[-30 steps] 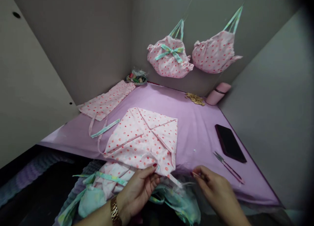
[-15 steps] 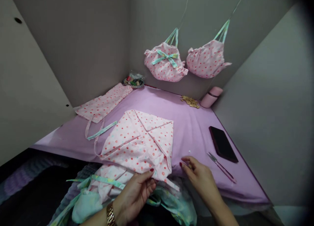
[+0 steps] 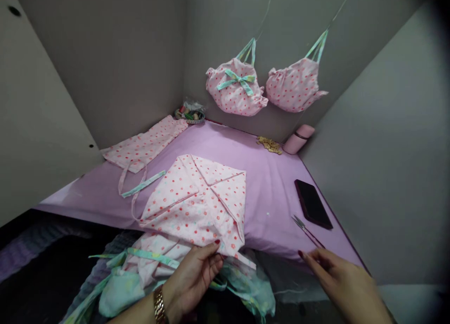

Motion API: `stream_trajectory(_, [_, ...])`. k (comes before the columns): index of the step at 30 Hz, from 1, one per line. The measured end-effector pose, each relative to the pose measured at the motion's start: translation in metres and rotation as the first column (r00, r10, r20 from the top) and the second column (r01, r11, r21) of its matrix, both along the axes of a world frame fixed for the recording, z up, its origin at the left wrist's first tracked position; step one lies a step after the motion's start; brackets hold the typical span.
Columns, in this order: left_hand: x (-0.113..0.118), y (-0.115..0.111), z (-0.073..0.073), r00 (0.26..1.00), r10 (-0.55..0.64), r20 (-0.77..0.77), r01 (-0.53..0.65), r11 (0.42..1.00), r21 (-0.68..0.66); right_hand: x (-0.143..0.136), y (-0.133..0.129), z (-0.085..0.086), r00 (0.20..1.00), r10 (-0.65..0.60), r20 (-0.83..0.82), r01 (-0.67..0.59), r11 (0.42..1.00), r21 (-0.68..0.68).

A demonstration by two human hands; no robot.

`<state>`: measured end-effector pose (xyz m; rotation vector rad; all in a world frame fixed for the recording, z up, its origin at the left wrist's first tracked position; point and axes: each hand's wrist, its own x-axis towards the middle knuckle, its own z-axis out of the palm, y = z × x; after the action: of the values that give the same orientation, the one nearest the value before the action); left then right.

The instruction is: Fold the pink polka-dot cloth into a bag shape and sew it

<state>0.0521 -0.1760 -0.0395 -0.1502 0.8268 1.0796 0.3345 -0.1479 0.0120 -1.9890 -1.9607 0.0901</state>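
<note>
Red-dotted pink folded cloth [image 3: 198,202], 6 o'clock edge of counter [image 3: 270,192]; long axis unclear, strap [image 3: 247,261] points 4 o'clock; left hand [image 3: 192,278] pinching hem; right hand [image 3: 339,279] half-curled by scissors [image 3: 304,228], hold: can't tell

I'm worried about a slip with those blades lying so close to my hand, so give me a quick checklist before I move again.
1. Left hand has a firm-looking grip on the folded floral cloth: ok, pinched at its near edge.
2. Right hand holds the snips: cannot tell; the fingers overlap the handle end, hiding any contact.
3. Snips' blades point away from the right hand: ok.
4. Blades lie apart from the cloth: ok.
5. Cloth lies wholly on the purple-covered table: not ok; its near part overhangs the edge.
</note>
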Motion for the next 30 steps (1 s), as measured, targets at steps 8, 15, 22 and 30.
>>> stream_trajectory(8, [-0.002,-0.001,-0.001,1.000,0.012,0.027,-0.013,0.999,0.043,-0.097,0.071,-0.014,0.963,0.198,-0.183,-0.203,0.979,-0.008])
stream_trajectory(15, [-0.001,0.002,-0.004,1.000,0.004,0.028,-0.005,1.000,0.009,-0.070,0.069,-0.019,0.971,0.078,-0.226,-0.078,0.997,0.008])
stream_trajectory(22, [-0.001,0.002,-0.003,1.000,0.002,0.006,-0.002,1.000,-0.010,-0.052,0.075,-0.029,0.984,0.000,-0.179,-0.004,1.000,-0.025])
stream_trajectory(30, [-0.002,0.000,-0.001,1.000,-0.008,0.017,0.007,0.999,0.032,-0.034,0.053,-0.013,0.964,0.146,-0.221,-0.180,0.974,-0.139])
